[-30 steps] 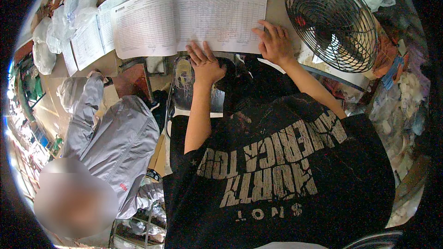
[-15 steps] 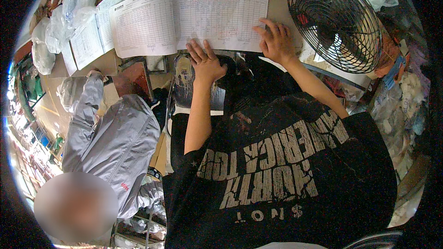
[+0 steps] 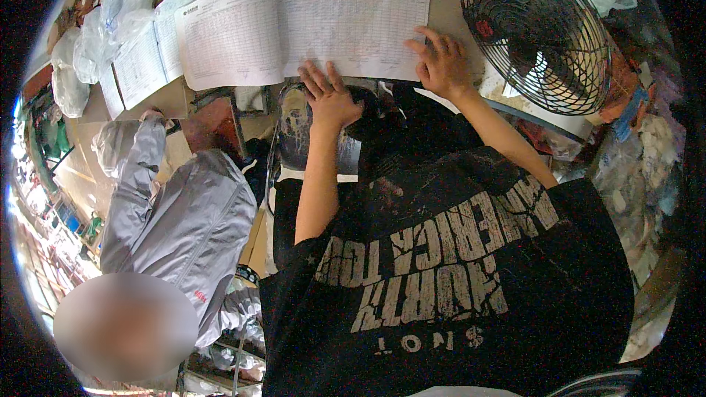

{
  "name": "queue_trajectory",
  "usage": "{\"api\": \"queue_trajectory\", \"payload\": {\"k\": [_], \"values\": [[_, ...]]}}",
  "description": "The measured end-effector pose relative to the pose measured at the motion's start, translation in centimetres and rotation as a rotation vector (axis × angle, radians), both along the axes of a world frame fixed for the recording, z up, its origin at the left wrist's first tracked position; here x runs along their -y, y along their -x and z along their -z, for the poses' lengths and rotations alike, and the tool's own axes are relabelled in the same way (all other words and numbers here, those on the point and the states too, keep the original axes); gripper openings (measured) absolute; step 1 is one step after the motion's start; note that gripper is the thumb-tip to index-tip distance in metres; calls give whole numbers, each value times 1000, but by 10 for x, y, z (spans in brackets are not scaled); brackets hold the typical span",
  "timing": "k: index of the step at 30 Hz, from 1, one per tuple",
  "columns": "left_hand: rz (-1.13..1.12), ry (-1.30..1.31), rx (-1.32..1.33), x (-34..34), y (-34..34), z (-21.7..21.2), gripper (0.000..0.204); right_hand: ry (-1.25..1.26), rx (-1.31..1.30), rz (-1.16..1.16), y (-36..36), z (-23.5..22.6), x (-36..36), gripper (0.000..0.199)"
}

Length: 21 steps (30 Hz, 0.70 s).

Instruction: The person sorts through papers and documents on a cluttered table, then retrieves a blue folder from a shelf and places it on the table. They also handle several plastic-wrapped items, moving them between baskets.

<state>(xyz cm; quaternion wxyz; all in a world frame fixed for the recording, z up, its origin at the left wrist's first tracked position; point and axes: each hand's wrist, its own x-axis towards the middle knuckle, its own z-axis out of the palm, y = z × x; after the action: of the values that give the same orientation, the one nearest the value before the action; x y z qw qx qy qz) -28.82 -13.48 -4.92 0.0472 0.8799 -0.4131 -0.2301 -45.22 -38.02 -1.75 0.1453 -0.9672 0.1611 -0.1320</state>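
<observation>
An open book of printed forms (image 3: 353,29) with ruled tables lies across the table in front of me. My left hand (image 3: 330,99) rests by the lower edge of its right page, fingertips on the paper and fingers stretched out. At that page's right edge is my right hand (image 3: 445,68), its fingers bent and apart, with the index finger reaching toward the paper. Neither hand grips anything that I can see. Further left, another ruled notebook (image 3: 141,66) lies partly under the book.
A black wire-caged fan (image 3: 537,37) stands at the right, close to my right hand. Clear plastic bags (image 3: 110,26) pile up at the far left, and more bagged material (image 3: 640,154) at the right. A person in a grey jacket (image 3: 184,220) is at my left.
Very little differs. The view has shifted slightly, and both hands keep nearly the same places at the page's edges.
</observation>
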Motion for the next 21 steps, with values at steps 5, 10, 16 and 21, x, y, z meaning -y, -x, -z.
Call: {"api": "queue_trajectory", "payload": {"k": [5, 10, 16, 21], "values": [[-21, -44, -5, 4, 0, -5, 133, -2, -32, -4, 0, -3, 0, 52], [-19, -38, -5, 2, 0, -3, 135, 0, -32, 1, -1, -5, -1, 52], [12, 49, 31, -3, -1, 6, 137, 7, -36, 10, -1, -6, -1, 55], [58, 152, 115, -5, -1, 9, 135, 24, -19, 16, 0, -5, -1, 55]]}}
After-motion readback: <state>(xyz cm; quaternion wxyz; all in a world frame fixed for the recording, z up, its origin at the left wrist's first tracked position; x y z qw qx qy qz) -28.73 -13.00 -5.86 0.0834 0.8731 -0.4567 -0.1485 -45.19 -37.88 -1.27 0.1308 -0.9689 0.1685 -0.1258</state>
